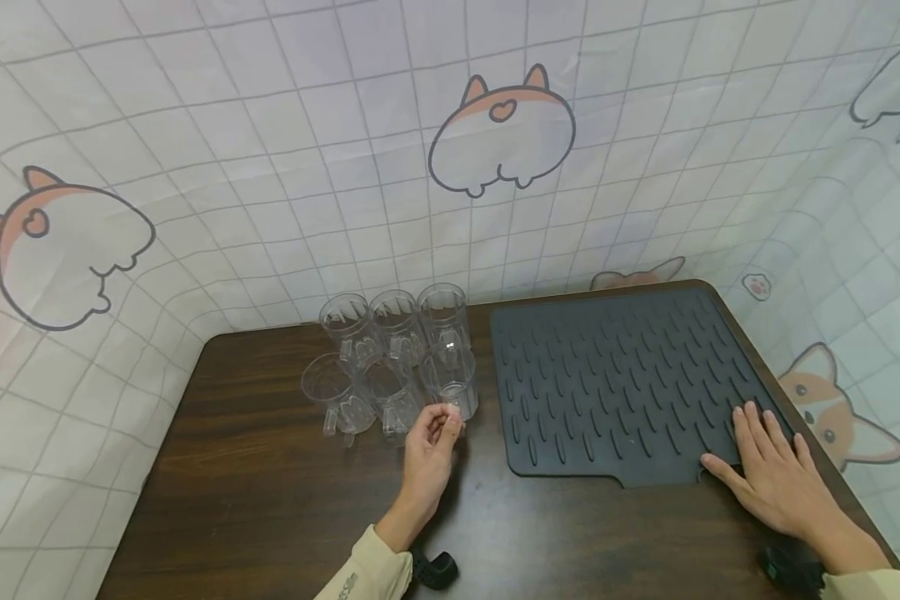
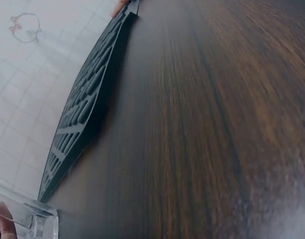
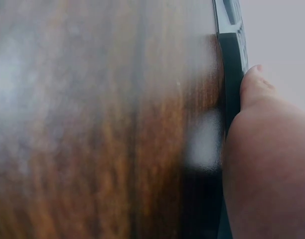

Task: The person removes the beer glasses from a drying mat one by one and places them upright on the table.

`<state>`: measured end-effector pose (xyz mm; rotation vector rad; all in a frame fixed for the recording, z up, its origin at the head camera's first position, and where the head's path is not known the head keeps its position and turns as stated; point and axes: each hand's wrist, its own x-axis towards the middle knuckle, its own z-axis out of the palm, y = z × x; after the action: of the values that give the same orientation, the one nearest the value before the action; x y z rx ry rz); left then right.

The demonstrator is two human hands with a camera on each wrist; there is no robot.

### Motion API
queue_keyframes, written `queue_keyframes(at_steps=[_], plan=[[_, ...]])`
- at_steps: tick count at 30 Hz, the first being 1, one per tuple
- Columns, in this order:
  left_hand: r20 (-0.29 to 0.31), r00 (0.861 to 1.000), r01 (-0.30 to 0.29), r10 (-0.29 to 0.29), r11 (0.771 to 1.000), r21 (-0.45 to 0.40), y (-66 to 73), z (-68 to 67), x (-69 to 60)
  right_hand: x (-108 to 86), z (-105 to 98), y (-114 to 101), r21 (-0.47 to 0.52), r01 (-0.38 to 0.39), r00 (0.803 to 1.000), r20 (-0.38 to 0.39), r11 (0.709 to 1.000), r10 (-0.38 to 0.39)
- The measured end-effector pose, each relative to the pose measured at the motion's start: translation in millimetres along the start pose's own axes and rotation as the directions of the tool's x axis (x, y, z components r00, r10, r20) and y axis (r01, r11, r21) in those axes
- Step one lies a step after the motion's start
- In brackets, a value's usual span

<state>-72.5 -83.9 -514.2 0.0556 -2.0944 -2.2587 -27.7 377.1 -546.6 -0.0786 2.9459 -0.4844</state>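
Several clear mugs with handles stand upright on the table in two rows, left of a dark drying mat (image 1: 607, 375). My left hand (image 1: 429, 454) pinches the handle of the front-row mug (image 1: 450, 375) nearest the mat. That same mug (image 2: 43, 219) and some fingertips show at the lower left corner of the left wrist view. My right hand (image 1: 780, 483) rests flat, fingers spread, on the mat's front right corner. In the right wrist view the right thumb (image 3: 254, 87) lies along the mat's edge.
The dark wooden table (image 1: 255, 483) backs onto a tiled-pattern cloth (image 1: 307, 167) with cartoon corgis. Two more front-row mugs (image 1: 333, 383) stand left of the pinched one, and a back row (image 1: 397, 317) is close behind. Black wrist straps (image 1: 435, 571) are visible.
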Motion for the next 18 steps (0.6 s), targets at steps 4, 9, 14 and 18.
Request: queue_keyframes(at_steps=[4, 9, 14, 18], plan=[[0.003, 1.000, -0.032, 0.031, 0.996, 0.085, 0.0, -0.6, -2.7, 1.7, -2, 3, 0.000, -0.001, 1.000, 0.008, 1.000, 0.001], [-0.003, 0.998, -0.066, 0.068, 0.972, 0.227, -0.6, -1.3, -8.8, 1.5, 0, 9, 0.006, 0.002, 1.000, 0.010, 1.000, -0.003], [0.024, 0.989, -0.144, 0.145, 0.916, 0.375, 1.5, -6.2, -22.9, -4.1, 4, 14, 0.012, 0.003, 1.000, -0.004, 1.000, -0.003], [0.149, 0.948, -0.317, 0.281, 0.802, 0.505, 3.4, -17.7, -35.3, -5.9, 4, 14, 0.005, 0.000, 1.000, -0.017, 1.000, 0.000]])
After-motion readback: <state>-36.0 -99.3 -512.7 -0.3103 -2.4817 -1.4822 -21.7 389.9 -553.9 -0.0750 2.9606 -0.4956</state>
